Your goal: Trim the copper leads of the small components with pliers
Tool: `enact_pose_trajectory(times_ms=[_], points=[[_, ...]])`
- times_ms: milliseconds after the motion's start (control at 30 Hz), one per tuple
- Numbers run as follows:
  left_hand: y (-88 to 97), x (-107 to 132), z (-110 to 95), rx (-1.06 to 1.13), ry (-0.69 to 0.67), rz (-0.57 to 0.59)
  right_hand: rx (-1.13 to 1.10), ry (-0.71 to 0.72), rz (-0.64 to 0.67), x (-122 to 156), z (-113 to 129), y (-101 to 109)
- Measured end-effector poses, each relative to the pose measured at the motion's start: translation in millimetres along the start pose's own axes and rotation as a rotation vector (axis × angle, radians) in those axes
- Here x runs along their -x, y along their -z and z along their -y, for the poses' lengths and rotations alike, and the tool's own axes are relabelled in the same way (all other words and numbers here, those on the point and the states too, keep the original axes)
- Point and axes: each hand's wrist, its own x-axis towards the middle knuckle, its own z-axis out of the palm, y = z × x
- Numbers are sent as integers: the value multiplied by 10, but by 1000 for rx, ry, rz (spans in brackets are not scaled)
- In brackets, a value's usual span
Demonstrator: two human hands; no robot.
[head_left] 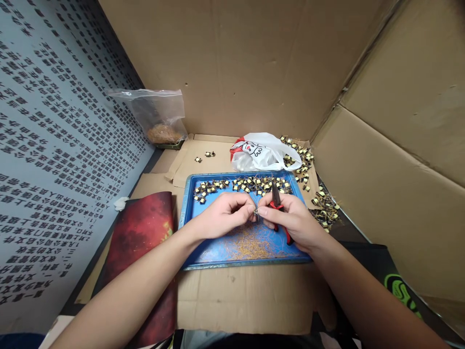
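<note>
Both of my hands meet over a blue tray (pixel 192 242). My left hand (pixel 225 213) pinches a tiny component (pixel 255 211) between thumb and fingertips. My right hand (pixel 296 220) is closed round red-handled pliers (pixel 278 206), whose dark jaws point up and away, and its fingertips also touch the component. A row of small yellow-and-black components (pixel 243 185) lies along the tray's far side. Thin cut wire ends (pixel 250 245) are heaped on the tray under my hands.
A white plastic bag (pixel 263 152) lies behind the tray. More components (pixel 300 157) are piled at its right and further right (pixel 325 206). A clear bag (pixel 160 116) stands at back left, a red sheet (pixel 140 242) at left. Cardboard walls (pixel 381 145) enclose the space.
</note>
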Motion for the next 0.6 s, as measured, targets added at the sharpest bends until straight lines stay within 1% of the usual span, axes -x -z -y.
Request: enact_pose_trajectory(times_ms=[167,300,367,467,533,600], points=[[15,-8,1,-28,-37,22,-15,-40,-15,-4,-11,-2],[18,-13,-6,-12,-10,29,-47,-59,-14,-13,-44,10],[12,-13,-13,9,-4,6,-89,-48,-7,-14,-55,11],[3,-13,-27,44,5,-70,-116,22,-9,-9,-47,-9],[0,-13,-31,65,5,-108,-11,115,-58,-5,-28,-35],[-1,-14,-30,80,-6,-114,144,210,-137,-5,-12,-61]])
